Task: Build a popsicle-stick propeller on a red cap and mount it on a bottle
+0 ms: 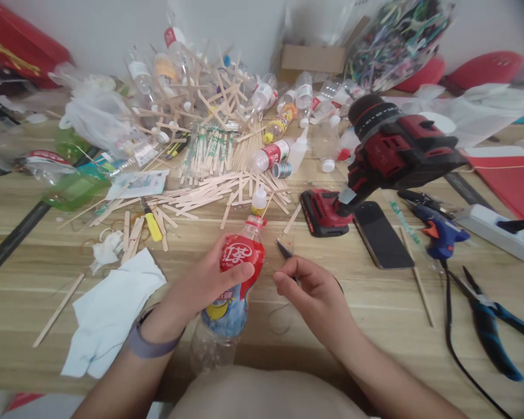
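- Where the wooden surface [375, 326] spreads under everything, a big heap of wooden sticks [209, 192] and empty bottles lies toward its far edge.
- At the right of the middle stands a red cordless drill [393, 154], with a dark phone [382, 234] flat just beside it.
- Near the near edge, the left hand [201, 285] is wrapped around a plastic bottle [236, 279] with a red label, lying tilted.
- The right hand [314, 291] pinches a small dark tool [284, 250] close to the bottle's neck.
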